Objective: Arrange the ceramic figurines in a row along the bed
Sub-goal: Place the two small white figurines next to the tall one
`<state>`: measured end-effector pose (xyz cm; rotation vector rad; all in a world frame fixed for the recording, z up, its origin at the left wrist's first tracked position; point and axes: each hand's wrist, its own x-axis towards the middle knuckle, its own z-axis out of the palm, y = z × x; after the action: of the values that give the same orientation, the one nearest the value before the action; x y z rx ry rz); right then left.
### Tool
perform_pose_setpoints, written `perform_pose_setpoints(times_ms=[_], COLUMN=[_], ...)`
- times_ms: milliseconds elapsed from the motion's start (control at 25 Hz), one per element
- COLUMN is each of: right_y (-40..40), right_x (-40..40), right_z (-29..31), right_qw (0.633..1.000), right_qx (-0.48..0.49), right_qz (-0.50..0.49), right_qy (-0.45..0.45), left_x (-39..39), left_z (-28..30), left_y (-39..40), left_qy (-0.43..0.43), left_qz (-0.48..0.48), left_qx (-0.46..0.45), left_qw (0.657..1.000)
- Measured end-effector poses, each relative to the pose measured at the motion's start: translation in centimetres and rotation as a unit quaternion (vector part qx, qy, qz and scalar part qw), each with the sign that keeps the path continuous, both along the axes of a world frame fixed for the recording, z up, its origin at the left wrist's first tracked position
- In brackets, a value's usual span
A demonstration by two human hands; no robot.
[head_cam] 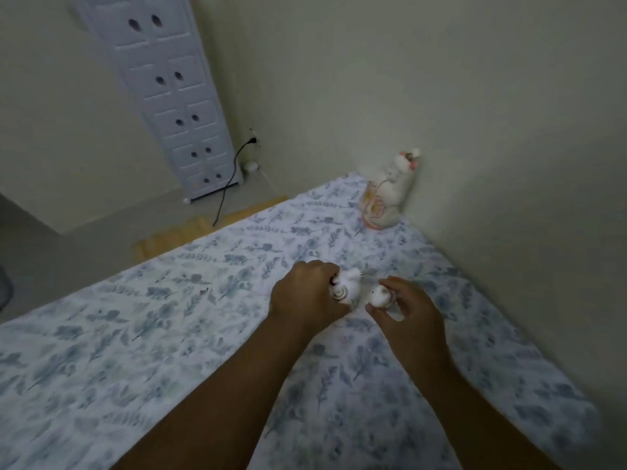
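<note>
The bed (169, 334) carries a white sheet with a blue-grey leaf print. A tall white ceramic figurine (386, 195) with pink flowers stands upright at its far end, close to the wall. My left hand (305, 296) is closed around a small white figurine (347, 286) with a swirl on its side, just above the sheet. Beside it, my right hand (410, 310) pinches a smaller white figurine (380, 296) between thumb and fingers. The two small figurines are close together but apart. Fingers hide parts of both.
The wall (509, 164) runs along the bed's right side. A tall white drawer cabinet (179, 96) stands in the far corner, with a black cable (230, 178) plugged into a wall socket beside it. A yellowish mat (176, 235) lies on the floor by the bed.
</note>
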<state>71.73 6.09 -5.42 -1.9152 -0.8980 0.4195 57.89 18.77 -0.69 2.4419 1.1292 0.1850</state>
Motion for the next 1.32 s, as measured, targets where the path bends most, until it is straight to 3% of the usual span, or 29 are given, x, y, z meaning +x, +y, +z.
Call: perform_pose_setpoints(times_ms=[200, 400, 600, 840, 1320], right_y=[0.9, 2.5, 1.7, 2.2, 0.4], right_x=[10.1, 14.8, 15.0, 14.8, 12.8], right_z=[-3.4, -6.0, -8.7, -9.5, -10.1], right_qw=[0.998, 0.998, 0.998, 0.998, 0.996], right_qx=[-0.018, 0.007, 0.002, 0.002, 0.006], right_qz=[-0.050, -0.047, -0.061, -0.061, -0.066], right_qy=[0.028, 0.036, -0.023, -0.035, -0.058], left_x=[13.5, 20.5, 19.9, 16.9, 16.9], left_z=[-4.6, -7.5, -9.1, -11.3, -10.9], left_y=[2.2, 4.1, 3.5, 1.7, 1.4], left_qy=[-0.035, -0.101, -0.164, -0.295, -0.312], left_qz=[-0.037, -0.034, 0.022, 0.101, 0.113], left_qx=[-0.009, -0.014, -0.060, -0.199, -0.243], left_qw=[0.999, 0.994, 0.984, 0.929, 0.912])
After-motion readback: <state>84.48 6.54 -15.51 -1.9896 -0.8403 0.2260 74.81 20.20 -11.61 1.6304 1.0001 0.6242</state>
